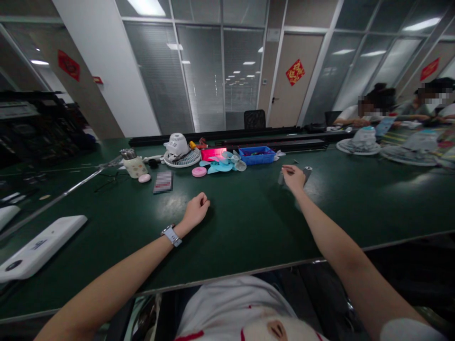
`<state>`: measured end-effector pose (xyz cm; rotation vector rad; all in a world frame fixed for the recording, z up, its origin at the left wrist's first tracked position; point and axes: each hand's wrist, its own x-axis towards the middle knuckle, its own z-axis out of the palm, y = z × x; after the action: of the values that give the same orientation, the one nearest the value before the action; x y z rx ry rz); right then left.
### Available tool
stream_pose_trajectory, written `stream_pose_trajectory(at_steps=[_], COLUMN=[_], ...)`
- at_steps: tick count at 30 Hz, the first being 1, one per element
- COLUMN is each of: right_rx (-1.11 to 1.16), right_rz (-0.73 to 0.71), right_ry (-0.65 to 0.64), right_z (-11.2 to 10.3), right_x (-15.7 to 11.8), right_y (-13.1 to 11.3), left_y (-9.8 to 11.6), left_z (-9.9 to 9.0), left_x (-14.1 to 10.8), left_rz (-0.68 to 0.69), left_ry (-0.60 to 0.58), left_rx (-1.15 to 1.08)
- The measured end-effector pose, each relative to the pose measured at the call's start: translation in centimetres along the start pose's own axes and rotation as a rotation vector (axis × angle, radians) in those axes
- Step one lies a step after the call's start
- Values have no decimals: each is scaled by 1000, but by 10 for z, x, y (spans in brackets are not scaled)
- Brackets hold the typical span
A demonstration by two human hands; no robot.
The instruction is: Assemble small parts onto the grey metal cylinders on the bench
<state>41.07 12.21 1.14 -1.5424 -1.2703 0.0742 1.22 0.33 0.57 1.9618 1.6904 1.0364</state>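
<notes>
My left hand (196,210) rests on the green table with its fingers curled into a loose fist and nothing showing in it. A watch with a pale strap (172,235) is on that wrist. Farther out to the right, my right hand (294,177) has its fingers drawn together in a pinch. What they hold, if anything, I cannot make out. Just below the fingertips stands a small grey cylinder (280,178), partly hidden by the hand. Behind the hand's other side is a second grey cylinder (308,172) with a metal top, looking like a battery.
Along the back lie a white fan part (177,146), a round grille, light-blue fan blades (222,164), a pink disc (199,172) and a blue tray (256,155). A patterned cup (135,166) stands left; a white device (42,246) lies nearer. Other people sit far right.
</notes>
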Motion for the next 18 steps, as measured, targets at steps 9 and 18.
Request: stream_pose_trajectory(at_steps=[9,18], right_rx=[-239,408], right_rz=[217,-216], right_ry=[-184,-667], right_z=[-1,40], right_x=[-4,-128], right_y=[-5,-121], left_y=[-3,29], left_z=[3,-3], left_x=[0,-15], left_rz=[41,280], left_ry=[-2,-27], left_rx=[-66,-162])
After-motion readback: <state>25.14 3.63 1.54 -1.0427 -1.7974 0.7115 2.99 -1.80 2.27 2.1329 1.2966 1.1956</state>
